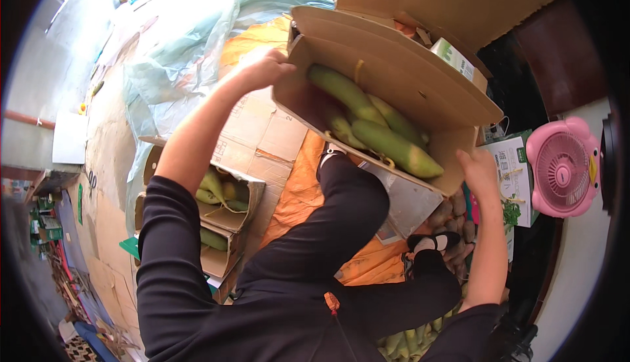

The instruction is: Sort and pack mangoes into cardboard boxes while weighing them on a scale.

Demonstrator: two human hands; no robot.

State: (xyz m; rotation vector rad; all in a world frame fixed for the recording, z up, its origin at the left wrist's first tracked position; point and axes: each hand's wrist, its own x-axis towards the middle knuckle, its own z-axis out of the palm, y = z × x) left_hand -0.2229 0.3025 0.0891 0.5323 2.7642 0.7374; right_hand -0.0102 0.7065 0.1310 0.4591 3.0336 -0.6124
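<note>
Between my two hands a long cardboard box point(420, 83) is held, its open top facing me and its right end lower in view. Several long green radishes point(394, 142), paler toward their tips, lie inside it along the near wall. My left hand point(268, 72) grips the upper left corner of the box, fingers closed over its edge. At the right end, my right hand point(478, 168) is closed on the side wall with the thumb showing; its other fingers are hidden. Whether the box rests on anything below cannot be seen.
Two stacked boxes of green radishes point(226, 198) stand to my left. Orange sheeting point(289, 194) and flattened cardboard point(262, 129) cover the floor. A pink fan point(563, 168) stands at the right. More radishes point(410, 342) lie by my legs, and pale bluish plastic sheeting point(177, 73) spreads at far left.
</note>
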